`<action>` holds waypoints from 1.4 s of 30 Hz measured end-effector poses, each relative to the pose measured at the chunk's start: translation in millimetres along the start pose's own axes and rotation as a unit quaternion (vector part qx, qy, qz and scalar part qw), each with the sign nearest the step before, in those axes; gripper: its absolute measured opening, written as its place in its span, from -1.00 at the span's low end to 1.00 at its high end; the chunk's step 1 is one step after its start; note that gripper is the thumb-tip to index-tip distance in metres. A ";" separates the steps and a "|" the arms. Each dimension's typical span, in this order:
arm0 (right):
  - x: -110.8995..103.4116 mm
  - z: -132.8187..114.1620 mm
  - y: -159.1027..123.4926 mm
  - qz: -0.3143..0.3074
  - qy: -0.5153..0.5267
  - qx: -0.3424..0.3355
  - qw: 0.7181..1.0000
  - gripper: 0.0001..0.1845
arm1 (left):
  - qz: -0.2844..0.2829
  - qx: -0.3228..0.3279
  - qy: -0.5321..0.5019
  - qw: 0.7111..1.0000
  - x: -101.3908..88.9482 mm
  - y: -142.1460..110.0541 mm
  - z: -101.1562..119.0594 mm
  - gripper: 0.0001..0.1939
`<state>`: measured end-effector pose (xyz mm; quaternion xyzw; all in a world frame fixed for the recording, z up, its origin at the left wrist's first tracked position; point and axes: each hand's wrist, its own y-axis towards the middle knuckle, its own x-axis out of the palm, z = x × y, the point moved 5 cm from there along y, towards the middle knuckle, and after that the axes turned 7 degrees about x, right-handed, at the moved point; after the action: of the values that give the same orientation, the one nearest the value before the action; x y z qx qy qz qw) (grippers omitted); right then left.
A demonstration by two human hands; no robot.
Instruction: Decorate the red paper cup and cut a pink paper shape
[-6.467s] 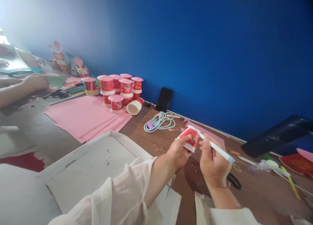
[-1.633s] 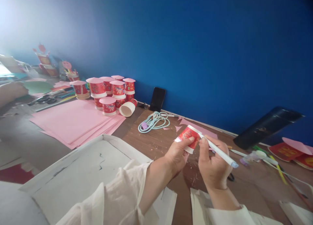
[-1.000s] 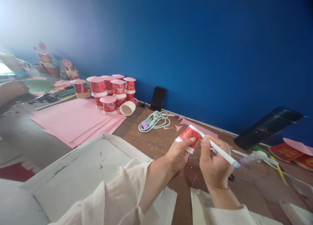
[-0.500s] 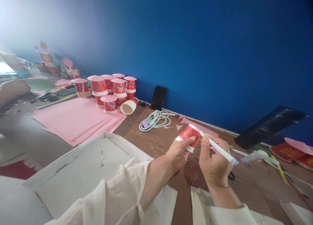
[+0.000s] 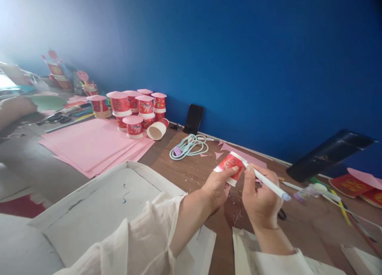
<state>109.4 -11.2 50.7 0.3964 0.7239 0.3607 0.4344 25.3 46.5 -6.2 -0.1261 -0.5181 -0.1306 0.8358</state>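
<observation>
My left hand [image 5: 219, 187] is closed around a red paper cup [image 5: 230, 163] with white ends, tipped on its side above the brown table. The thumb presses on the cup's printed wall. In my right hand [image 5: 262, 195] is a thick white pen [image 5: 270, 183] with a pale blue end. Its tip meets, or nearly meets, the cup's right edge; I cannot tell which. Several red paper cups with pink paper tops [image 5: 121, 104] stand stacked to the left. Beside them another cup [image 5: 157, 130] lies on its side, its mouth facing me.
Pink paper sheets [image 5: 89, 143] and a white box lid [image 5: 125, 203] lie to the left. A coiled cable [image 5: 189, 147] and a phone [image 5: 193, 118] are near the blue wall. At right are a black case [image 5: 330, 153] and several pens. Another person's hand [image 5: 18, 110] shows far left.
Almost nothing differs. My right hand has shifted very slightly left with the pen; the cup stays in my left hand.
</observation>
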 end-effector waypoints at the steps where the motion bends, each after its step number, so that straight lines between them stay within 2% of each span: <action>1: -0.1 -0.6 0.0 0.000 0.001 -0.001 1.000 -0.81 | 0.000 0.000 -0.001 1.000 -0.1 0.3 0.0 -0.67; 27: 1.3 -1.2 -0.8 -0.024 -0.012 0.011 1.000 -0.75 | -0.004 -0.010 0.000 1.000 -1.5 0.9 -0.7 -0.64; 42: 1.6 -7.0 0.0 -0.021 -0.011 -0.021 0.999 -0.82 | 0.012 -0.013 -0.008 1.000 -1.2 0.6 0.0 -0.68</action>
<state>102.5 -11.0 52.6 0.3759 0.7196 0.3617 0.4583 25.0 47.2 -7.3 -0.1442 -0.5215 -0.1258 0.8315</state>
